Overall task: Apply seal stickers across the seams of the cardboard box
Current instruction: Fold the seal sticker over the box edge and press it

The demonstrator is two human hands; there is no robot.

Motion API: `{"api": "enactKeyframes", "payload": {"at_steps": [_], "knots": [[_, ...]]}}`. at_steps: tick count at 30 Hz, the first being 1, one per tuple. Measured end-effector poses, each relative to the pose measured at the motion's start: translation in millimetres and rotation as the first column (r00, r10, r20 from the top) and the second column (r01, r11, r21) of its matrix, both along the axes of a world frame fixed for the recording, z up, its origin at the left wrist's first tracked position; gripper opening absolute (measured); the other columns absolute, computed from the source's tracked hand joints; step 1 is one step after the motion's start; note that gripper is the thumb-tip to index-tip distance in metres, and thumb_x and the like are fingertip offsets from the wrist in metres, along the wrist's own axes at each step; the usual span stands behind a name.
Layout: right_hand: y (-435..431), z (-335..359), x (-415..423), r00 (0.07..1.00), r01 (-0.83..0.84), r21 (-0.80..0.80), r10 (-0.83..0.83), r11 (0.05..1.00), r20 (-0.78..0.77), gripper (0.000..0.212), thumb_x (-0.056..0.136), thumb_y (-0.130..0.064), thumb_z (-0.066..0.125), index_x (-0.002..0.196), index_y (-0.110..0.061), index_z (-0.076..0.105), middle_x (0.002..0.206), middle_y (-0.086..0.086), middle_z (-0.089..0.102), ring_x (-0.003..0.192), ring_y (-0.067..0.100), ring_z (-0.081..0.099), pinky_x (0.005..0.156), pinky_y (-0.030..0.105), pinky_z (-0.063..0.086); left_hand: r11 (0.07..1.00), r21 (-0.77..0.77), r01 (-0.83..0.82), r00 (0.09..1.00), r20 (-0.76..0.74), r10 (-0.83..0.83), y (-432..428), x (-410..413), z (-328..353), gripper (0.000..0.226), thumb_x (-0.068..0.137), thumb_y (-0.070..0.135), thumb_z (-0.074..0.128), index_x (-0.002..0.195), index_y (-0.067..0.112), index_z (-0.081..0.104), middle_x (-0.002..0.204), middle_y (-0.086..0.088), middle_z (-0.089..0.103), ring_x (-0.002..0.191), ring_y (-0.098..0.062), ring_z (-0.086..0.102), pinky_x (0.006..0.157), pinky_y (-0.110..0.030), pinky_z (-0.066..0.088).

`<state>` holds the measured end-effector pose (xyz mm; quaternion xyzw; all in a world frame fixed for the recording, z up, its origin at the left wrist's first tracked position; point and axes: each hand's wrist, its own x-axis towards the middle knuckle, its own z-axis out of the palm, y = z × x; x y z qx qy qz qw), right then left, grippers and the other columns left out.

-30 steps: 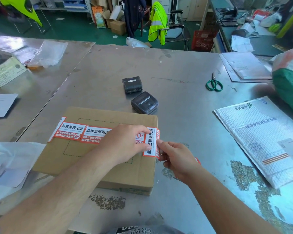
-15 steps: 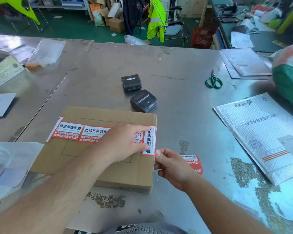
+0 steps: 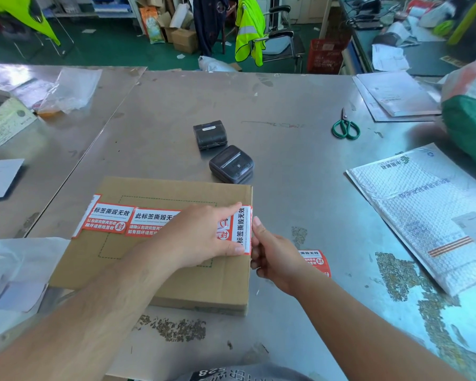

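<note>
A flat cardboard box lies on the metal table in front of me. Red-and-white seal stickers run in a row across its top. My left hand lies flat on the box and presses on a sticker at the right edge. My right hand touches the box's right side, where that sticker folds over the edge. Its fingers are curled and seem to hold nothing. A loose sheet of seal stickers lies on the table just behind my right hand.
Two black label printers stand just beyond the box. Green scissors lie at the far right, a bubble mailer to the right, papers behind it. Plastic bags lie at the left. The table has worn patches.
My right hand let go of the sticker's end and moved down against the box's side. The sticker now lies flat at the edge. The loose sticker sheet came into sight on the table.
</note>
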<state>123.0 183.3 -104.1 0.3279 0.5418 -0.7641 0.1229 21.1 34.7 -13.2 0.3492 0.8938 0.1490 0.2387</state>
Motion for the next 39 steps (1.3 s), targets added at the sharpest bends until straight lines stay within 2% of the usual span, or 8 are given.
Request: {"api": "enactKeyframes", "payload": {"at_steps": [6, 14, 18, 24, 29, 34, 36, 39], "knots": [[10, 4, -16, 0.991, -0.064, -0.029, 0.067, 0.998, 0.12, 0.069, 0.07, -0.089, 0.052, 0.061, -0.021, 0.047, 0.058, 0.003, 0.049, 0.05, 0.02, 0.049, 0.051, 0.027, 0.032, 0.999, -0.021, 0.024, 1.0, -0.01, -0.024, 0, 0, 0, 0.089, 0.076, 0.06, 0.071, 0.15, 0.049, 0.023, 0.101, 0.016, 0.052, 0.097, -0.011, 0.049, 0.077, -0.028, 0.038], [16, -2, -19, 0.99, -0.096, -0.127, 0.108, 0.987, 0.087, 0.07, 0.059, -0.089, 0.059, 0.064, -0.02, 0.048, 0.059, 0.003, 0.049, 0.051, 0.018, 0.05, 0.051, 0.026, 0.036, 0.995, -0.073, 0.074, 0.997, -0.008, -0.075, 1, -3, 0, 0.083, 0.079, 0.063, 0.066, 0.147, 0.058, 0.017, 0.109, 0.01, 0.055, 0.097, -0.014, 0.048, 0.078, -0.03, 0.039], [15, -9, -14, 0.996, -0.073, -0.172, 0.08, 0.982, 0.036, 0.061, 0.065, -0.08, 0.065, 0.064, -0.021, 0.047, 0.063, 0.002, 0.045, 0.053, 0.016, 0.048, 0.053, 0.025, 0.038, 0.992, -0.082, 0.091, 0.996, 0.003, -0.091, 4, -4, 4, 0.079, 0.081, 0.061, 0.065, 0.145, 0.06, 0.018, 0.103, 0.009, 0.053, 0.094, -0.014, 0.047, 0.078, -0.029, 0.04], [12, -9, -2, 0.997, -0.073, -0.188, 0.065, 0.979, -0.047, 0.051, 0.069, -0.062, 0.068, 0.081, -0.015, 0.054, 0.063, 0.001, 0.046, 0.055, 0.014, 0.048, 0.056, 0.025, 0.036, 0.998, -0.013, 0.061, 0.997, -0.036, -0.062, -3, 1, 0, 0.064, 0.081, 0.062, 0.065, 0.136, 0.064, 0.035, 0.091, 0.013, 0.059, 0.086, -0.012, 0.053, 0.077, -0.03, 0.046], [6, -5, 11, 0.997, -0.062, -0.18, 0.054, 0.982, -0.049, 0.041, 0.074, -0.052, 0.067, 0.081, -0.014, 0.053, 0.063, -0.002, 0.051, 0.056, 0.011, 0.049, 0.056, 0.023, 0.036, 0.996, 0.077, 0.038, 0.996, -0.077, -0.032, -9, 7, -6, 0.054, 0.081, 0.062, 0.065, 0.131, 0.062, 0.045, 0.117, 0.019, 0.066, 0.102, -0.009, 0.058, 0.085, -0.027, 0.045], [-1, 1, 21, 0.999, -0.029, -0.176, 0.022, 0.984, -0.037, 0.046, 0.079, -0.053, 0.068, 0.1, -0.013, 0.057, 0.066, -0.003, 0.05, 0.056, 0.011, 0.048, 0.057, 0.024, 0.035, 0.994, 0.107, 0.035, 0.986, -0.166, -0.017, -8, 17, -8, 0.051, 0.083, 0.06, 0.064, 0.132, 0.053, 0.052, 0.132, 0.018, 0.061, 0.119, -0.012, 0.056, 0.09, -0.029, 0.044], [-4, 6, 22, 1.0, 0.007, -0.15, -0.009, 0.989, -0.013, 0.039, 0.088, -0.052, 0.066, 0.093, -0.015, 0.059, 0.066, -0.002, 0.049, 0.056, 0.012, 0.046, 0.057, 0.024, 0.035, 0.991, 0.135, -0.006, 0.986, -0.165, 0.028, -6, 20, -8, 0.046, 0.085, 0.058, 0.062, 0.13, 0.05, 0.055, 0.126, 0.015, 0.065, 0.115, -0.014, 0.058, 0.087, -0.03, 0.045], [-7, 14, 19, 0.997, 0.078, -0.063, -0.078, 0.995, 0.01, 0.033, 0.094, -0.05, 0.063, 0.085, -0.019, 0.057, 0.065, -0.003, 0.047, 0.055, 0.013, 0.043, 0.056, 0.024, 0.032, 0.942, 0.287, -0.171, 0.981, -0.039, 0.19, -12, 21, -7, 0.036, 0.089, 0.057, 0.056, 0.123, 0.044, 0.059, 0.108, 0.013, 0.07, 0.1, -0.012, 0.063, 0.077, -0.026, 0.045]]}}
